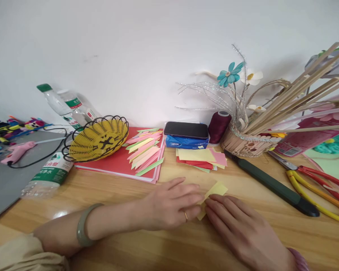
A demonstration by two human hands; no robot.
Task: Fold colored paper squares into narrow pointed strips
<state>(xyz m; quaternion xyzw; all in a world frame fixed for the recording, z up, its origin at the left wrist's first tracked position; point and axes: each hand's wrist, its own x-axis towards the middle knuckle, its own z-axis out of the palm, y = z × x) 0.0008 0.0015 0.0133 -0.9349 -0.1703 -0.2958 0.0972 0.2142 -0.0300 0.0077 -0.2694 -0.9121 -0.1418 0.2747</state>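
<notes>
A small strip of yellow paper (217, 189) lies at an angle on the wooden table, folded or overlapping along its length. My left hand (172, 205), with a gold ring and a green bangle at the wrist, reaches it from the left. Its fingers are stretched and apart, the tips at the paper's left edge. On the other side, my right hand (240, 227) has its fingers close together, pressed on the paper's lower right edge; its thumb is hidden. Behind them sits a stack of yellow, pink and red paper (196, 155).
Folded paper strips (147, 150) lie on red sheets (107, 167) beside a yellow basket (98, 139). A phone (185, 130) rests on a blue packet (183, 142), near a thread spool (219, 127). Rightward are a dark green-handled tool (274, 184) and scissors (322, 180). A bottle (49, 175) lies left.
</notes>
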